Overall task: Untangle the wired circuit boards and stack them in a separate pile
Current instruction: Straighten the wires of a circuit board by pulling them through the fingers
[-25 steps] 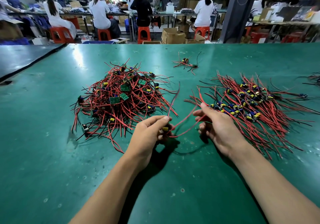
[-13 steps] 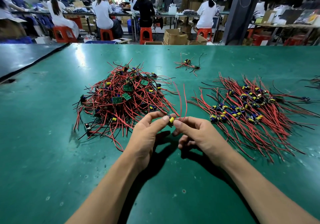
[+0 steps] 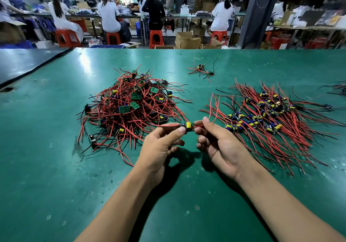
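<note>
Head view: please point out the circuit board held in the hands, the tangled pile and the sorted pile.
held circuit board [image 3: 188, 126], head view, on its yellow component.
tangled pile [image 3: 125, 109], head view, on a green board near its middle.
sorted pile [image 3: 262, 117], head view, on the components at its middle.

Tangled pile [image 3: 131, 108] left; sorted pile [image 3: 265, 118] right; board [image 3: 187, 126] between.

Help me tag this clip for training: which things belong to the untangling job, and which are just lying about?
Job: left hand and right hand, both pinching one wired circuit board; tangled pile; sorted pile.
Lying about: small stray bundle at the far side; cardboard boxes and red stools beyond the table.
</note>
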{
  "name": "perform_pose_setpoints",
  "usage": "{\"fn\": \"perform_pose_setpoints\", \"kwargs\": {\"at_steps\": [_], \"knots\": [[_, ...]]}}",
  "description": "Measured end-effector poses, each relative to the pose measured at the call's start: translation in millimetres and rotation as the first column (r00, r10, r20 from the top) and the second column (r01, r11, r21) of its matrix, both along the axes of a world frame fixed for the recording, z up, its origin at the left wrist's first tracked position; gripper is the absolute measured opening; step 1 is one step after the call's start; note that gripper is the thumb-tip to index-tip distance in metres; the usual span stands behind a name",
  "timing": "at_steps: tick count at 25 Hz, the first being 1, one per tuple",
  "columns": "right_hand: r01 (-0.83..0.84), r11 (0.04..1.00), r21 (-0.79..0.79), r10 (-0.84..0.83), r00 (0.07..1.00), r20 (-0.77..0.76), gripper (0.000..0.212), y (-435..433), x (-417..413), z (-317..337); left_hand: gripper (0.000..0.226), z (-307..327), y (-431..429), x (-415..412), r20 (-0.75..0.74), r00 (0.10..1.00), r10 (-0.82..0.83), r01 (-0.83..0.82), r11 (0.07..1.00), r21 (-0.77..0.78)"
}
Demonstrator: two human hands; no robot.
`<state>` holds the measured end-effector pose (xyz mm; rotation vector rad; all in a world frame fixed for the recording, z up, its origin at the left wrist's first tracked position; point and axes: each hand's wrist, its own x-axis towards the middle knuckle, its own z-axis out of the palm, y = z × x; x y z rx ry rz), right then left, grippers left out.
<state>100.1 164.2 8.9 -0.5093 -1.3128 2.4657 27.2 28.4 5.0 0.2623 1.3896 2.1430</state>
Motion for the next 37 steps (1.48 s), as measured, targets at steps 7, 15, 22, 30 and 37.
{"fn": "perform_pose_setpoints", "kwargs": {"at_steps": [7, 15, 22, 30, 37], "knots": [[0.005, 1.000, 0.005, -0.005, 1.000, 0.000, 0.020, -9.0, -1.5, -6.1, 0.021, 4.3, -5.4, 0.6, 0.014, 0.995, -0.102, 0.101, 0.993, 0.058], [-0.091, 0.960, 0.265, 0.072, 0.994, 0.082, 0.021, -3.0, 6.6, 5.5, 0.022, 4.7, -5.0, 2.7, 0.089, 0.958, -0.272, 0.267, 0.962, 0.062], [-0.054, 0.880, 0.472, 0.039, 0.998, 0.042, 0.027, -3.8, 8.9, 1.9, 0.030, 4.2, -3.2, 8.7, -0.024, 0.949, -0.313, 0.311, 0.948, -0.072], [-0.098, 0.935, 0.341, 0.074, 0.994, 0.083, 0.028, 1.5, 8.9, 1.4, 0.016, 5.1, -5.7, 4.4, 0.024, 0.934, -0.356, 0.356, 0.932, -0.065], [-0.069, 0.945, 0.321, 0.057, 0.997, 0.046, 0.020, -1.4, 4.7, -5.6, 0.010, 3.6, -1.0, 7.9, -0.033, 0.950, -0.309, 0.301, 0.942, -0.148]]}}
